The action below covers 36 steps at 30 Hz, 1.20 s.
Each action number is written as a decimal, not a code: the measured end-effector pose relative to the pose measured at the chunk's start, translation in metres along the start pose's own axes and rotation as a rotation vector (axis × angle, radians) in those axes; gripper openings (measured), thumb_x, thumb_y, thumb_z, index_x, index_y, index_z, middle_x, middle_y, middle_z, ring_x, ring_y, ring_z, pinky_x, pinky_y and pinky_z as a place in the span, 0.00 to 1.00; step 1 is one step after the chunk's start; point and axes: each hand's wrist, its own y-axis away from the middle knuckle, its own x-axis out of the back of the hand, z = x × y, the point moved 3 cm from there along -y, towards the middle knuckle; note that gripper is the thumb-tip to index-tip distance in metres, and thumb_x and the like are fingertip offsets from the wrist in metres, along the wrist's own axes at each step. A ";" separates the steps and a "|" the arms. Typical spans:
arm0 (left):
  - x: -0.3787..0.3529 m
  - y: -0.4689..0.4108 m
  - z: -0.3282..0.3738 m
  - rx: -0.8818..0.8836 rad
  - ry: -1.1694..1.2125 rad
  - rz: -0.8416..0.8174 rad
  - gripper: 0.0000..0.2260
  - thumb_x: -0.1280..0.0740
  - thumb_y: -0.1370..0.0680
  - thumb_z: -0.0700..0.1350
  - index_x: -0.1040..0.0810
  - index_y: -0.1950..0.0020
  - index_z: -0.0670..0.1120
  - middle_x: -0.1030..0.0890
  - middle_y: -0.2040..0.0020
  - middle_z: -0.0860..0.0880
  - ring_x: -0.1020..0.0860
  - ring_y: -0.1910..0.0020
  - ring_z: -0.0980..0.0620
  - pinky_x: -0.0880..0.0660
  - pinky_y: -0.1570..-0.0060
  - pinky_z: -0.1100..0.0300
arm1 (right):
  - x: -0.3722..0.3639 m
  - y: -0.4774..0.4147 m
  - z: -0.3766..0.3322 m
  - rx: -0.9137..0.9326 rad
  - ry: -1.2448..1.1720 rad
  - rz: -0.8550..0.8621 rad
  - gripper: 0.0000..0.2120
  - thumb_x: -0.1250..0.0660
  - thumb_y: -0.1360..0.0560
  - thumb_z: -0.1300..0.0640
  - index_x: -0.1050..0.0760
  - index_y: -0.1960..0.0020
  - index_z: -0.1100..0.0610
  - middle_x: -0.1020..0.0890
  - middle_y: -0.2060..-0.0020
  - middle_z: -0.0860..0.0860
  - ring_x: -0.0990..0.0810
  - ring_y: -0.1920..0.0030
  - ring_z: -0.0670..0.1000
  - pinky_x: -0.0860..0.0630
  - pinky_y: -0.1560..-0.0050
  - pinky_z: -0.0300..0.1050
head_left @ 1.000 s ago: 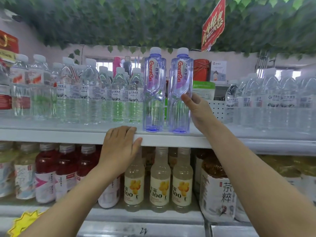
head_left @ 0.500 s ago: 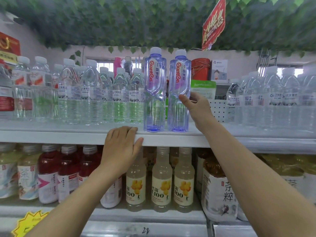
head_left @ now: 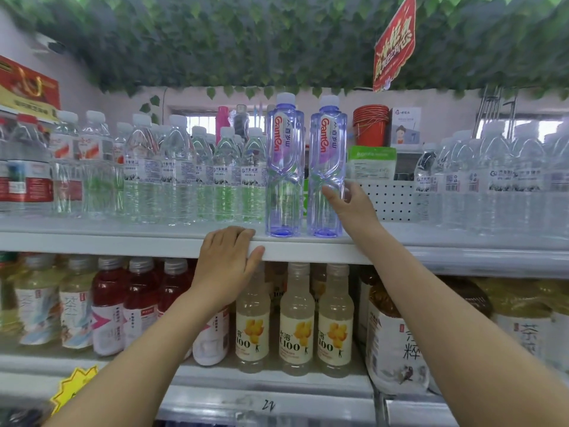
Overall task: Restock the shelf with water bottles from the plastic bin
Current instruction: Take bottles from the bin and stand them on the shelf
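Left hand (head_left: 226, 268) lies flat over the shelf lip (head_left: 123, 241), fingers together, bracing. Right hand (head_left: 351, 206) wraps the waist of the right purple bottle (head_left: 328, 149), thumb in front. The bottle stands upright at the front edge, just beside its twin (head_left: 284, 155). Best to square it up, label forward, then release gently. Both look full and capped. Clear water bottles (head_left: 175, 174) farther left, also full. Plastic bin not in sight.
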 end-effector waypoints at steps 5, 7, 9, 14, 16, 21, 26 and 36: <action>0.024 0.003 -0.002 0.007 0.111 -0.088 0.20 0.44 0.20 0.53 0.32 0.32 0.44 0.32 0.34 0.45 0.34 0.35 0.47 0.41 0.33 0.55 | 0.004 0.029 -0.013 -0.082 0.158 -0.082 0.37 0.41 0.25 0.38 0.46 0.25 0.59 0.34 0.30 0.57 0.33 0.31 0.56 0.34 0.33 0.52; 0.044 0.009 -0.003 0.019 0.132 -0.070 0.18 0.42 0.20 0.50 0.30 0.34 0.43 0.31 0.35 0.45 0.34 0.35 0.46 0.39 0.34 0.55 | 0.009 0.045 -0.025 -0.071 0.341 -0.088 0.30 0.39 0.23 0.44 0.40 0.29 0.61 0.30 0.33 0.58 0.31 0.34 0.56 0.32 0.38 0.49; 0.064 0.021 -0.007 0.014 0.129 -0.079 0.18 0.42 0.20 0.49 0.32 0.33 0.42 0.32 0.34 0.44 0.35 0.34 0.46 0.39 0.34 0.55 | 0.014 0.065 -0.040 -0.054 0.525 -0.050 0.27 0.39 0.22 0.47 0.38 0.29 0.60 0.31 0.33 0.57 0.32 0.34 0.57 0.33 0.37 0.52; 0.112 0.074 -0.027 -0.045 0.050 -0.169 0.18 0.43 0.20 0.50 0.31 0.34 0.42 0.30 0.36 0.45 0.33 0.36 0.45 0.34 0.37 0.51 | 0.009 0.132 -0.085 -0.025 0.672 -0.148 0.26 0.39 0.22 0.51 0.39 0.28 0.59 0.34 0.31 0.57 0.36 0.31 0.57 0.36 0.34 0.51; 0.130 0.099 -0.038 -0.061 -0.003 -0.233 0.18 0.43 0.20 0.51 0.31 0.35 0.42 0.30 0.37 0.44 0.33 0.37 0.45 0.33 0.38 0.51 | 0.004 0.163 -0.103 -0.035 0.717 -0.190 0.27 0.38 0.23 0.51 0.39 0.27 0.59 0.35 0.31 0.58 0.35 0.32 0.57 0.36 0.34 0.49; 0.176 0.158 -0.066 -0.056 -0.079 -0.339 0.20 0.44 0.20 0.52 0.33 0.32 0.44 0.31 0.36 0.44 0.33 0.36 0.45 0.31 0.40 0.50 | -0.009 0.231 -0.137 -0.105 0.774 -0.258 0.27 0.37 0.23 0.51 0.39 0.28 0.59 0.34 0.31 0.58 0.33 0.33 0.58 0.31 0.37 0.52; 0.218 0.203 -0.086 -0.005 -0.045 -0.413 0.21 0.45 0.19 0.52 0.36 0.30 0.44 0.32 0.33 0.44 0.33 0.35 0.45 0.31 0.40 0.51 | -0.015 0.286 -0.164 -0.149 0.905 -0.342 0.28 0.38 0.23 0.49 0.40 0.27 0.58 0.34 0.31 0.58 0.33 0.33 0.59 0.31 0.35 0.57; 0.282 0.294 -0.084 0.019 -0.019 -0.437 0.22 0.45 0.19 0.51 0.39 0.29 0.42 0.34 0.31 0.43 0.34 0.34 0.45 0.31 0.39 0.50 | -0.028 0.383 -0.184 -0.133 1.047 -0.540 0.29 0.39 0.22 0.48 0.43 0.26 0.57 0.36 0.30 0.58 0.34 0.32 0.59 0.32 0.35 0.54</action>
